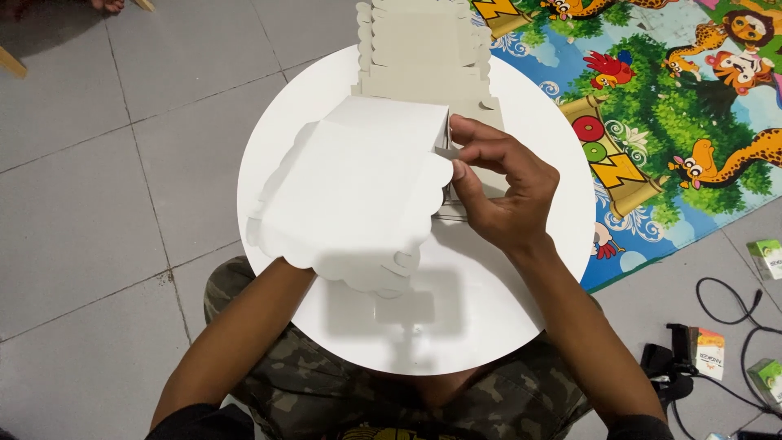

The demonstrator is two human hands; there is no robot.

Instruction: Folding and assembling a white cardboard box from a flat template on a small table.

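Note:
A white cardboard box (358, 179) with scalloped flaps sits half-folded on a round white table (521, 269). My right hand (501, 187) pinches the box's right edge, fingers curled around the side flap. My left hand is hidden under the box's lid; only the forearm (236, 334) shows reaching beneath it. A stack of flat grey-white scalloped box blanks (423, 49) lies on the far side of the table, just behind the box.
A colourful animal play mat (676, 106) covers the floor at right. Small green-and-white boxes (766, 257), a black cable (725, 301) and a black gadget (672, 358) lie on grey tiles at lower right. My camouflage trousers (326, 391) show below the table.

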